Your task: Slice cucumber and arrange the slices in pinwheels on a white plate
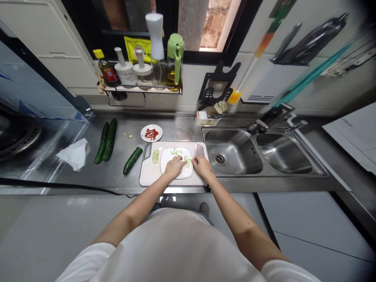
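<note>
A square white plate (166, 166) lies on a pale cutting board (149, 178). Thin cucumber slices (176, 151) sit in a fan-like group at the plate's far side, and another fanned group (188, 161) lies at its right. My left hand (174, 167) rests over the plate, thumb and fingers slightly apart beside the slices. At the plate's right edge, my right hand (202, 166) pinches at a slice of the right group. A stack of cucumber slices (155, 156) lies on the board's left. The knife (199, 149) is at the board's right, partly under my right hand and forearm.
Left of the board lie a cut cucumber (132, 161), two whole cucumbers (109, 140) and a crumpled white tissue (75, 154). Behind it stands a small plate of chopped red pieces (151, 133). A double sink (235, 152) adjoins the right. Bottles fill the wall rack (143, 89).
</note>
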Motion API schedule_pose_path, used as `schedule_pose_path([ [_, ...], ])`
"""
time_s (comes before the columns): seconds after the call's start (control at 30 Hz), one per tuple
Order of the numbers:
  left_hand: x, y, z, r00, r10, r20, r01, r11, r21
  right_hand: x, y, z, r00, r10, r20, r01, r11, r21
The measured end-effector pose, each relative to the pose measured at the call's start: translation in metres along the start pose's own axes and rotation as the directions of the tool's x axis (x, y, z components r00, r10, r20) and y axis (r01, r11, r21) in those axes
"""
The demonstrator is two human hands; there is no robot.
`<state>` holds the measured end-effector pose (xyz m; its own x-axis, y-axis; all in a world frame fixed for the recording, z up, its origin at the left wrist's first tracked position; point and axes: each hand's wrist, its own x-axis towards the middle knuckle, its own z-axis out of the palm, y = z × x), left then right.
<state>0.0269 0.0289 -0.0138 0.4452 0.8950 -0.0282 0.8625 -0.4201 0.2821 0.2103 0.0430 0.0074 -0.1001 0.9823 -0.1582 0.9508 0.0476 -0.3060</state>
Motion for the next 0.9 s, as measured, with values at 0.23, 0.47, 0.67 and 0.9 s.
schedule_pose_path([
  [0.23,-0.0003,0.0012,-0.0009,0.999,-0.03,0.025,0.03,0.999,-0.025,0.0009,-0.0017,-0.002,0.999,-0.019,0.027,0.02,0.999,-0.025],
  [0.47,-0.0001,0.0019,-0.0023,0.998,-0.043,0.04,0.046,0.997,-0.061,0.0011,-0.0052,-0.0021,0.999,-0.018,0.038,0.02,0.999,-0.045],
  [0.67,-0.0004,0.0035,-0.0005,0.999,-0.042,0.027,0.043,0.998,-0.042,0.0015,-0.0062,-0.0003,0.999,-0.015,0.032,0.017,0.999,-0.039],
  [0.9,-0.001,0.005,-0.0002,0.999,-0.039,0.012,0.04,0.999,-0.023,-0.0016,-0.007,0.0008,1.0,-0.001,0.028,0.002,0.999,-0.039],
])
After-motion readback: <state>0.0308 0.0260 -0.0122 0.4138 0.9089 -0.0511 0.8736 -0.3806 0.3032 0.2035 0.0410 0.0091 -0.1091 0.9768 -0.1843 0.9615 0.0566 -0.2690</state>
